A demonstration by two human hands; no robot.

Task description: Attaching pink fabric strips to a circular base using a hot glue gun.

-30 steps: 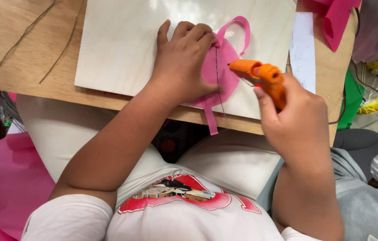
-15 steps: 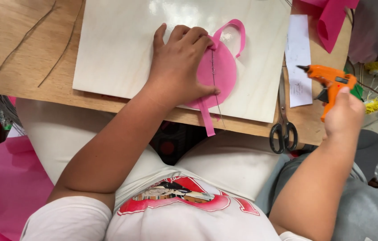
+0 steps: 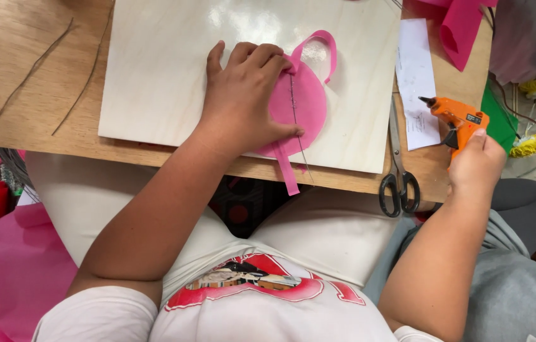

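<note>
My left hand (image 3: 246,95) lies flat, fingers spread, on a round pink paper cutout (image 3: 306,101) that rests on a pale wooden board (image 3: 160,76). A thin wire runs down the middle of the cutout, and a pink strip hangs from it over the table's near edge. My right hand (image 3: 478,164) grips the handle of an orange glue gun (image 3: 454,117) at the table's right edge, its nozzle pointing left, well away from the cutout.
Black-handled scissors (image 3: 398,171) lie between the board and the glue gun, beside a white paper slip (image 3: 417,76). Two thin wires (image 3: 46,76) lie on the brown table at left. Pink paper (image 3: 461,25) sits at top right, pink tissue (image 3: 8,266) at lower left.
My right hand carried the glue gun away from the pink cutout to the table's right edge, uncovering the scissors. My left hand stayed pressed on the cutout.
</note>
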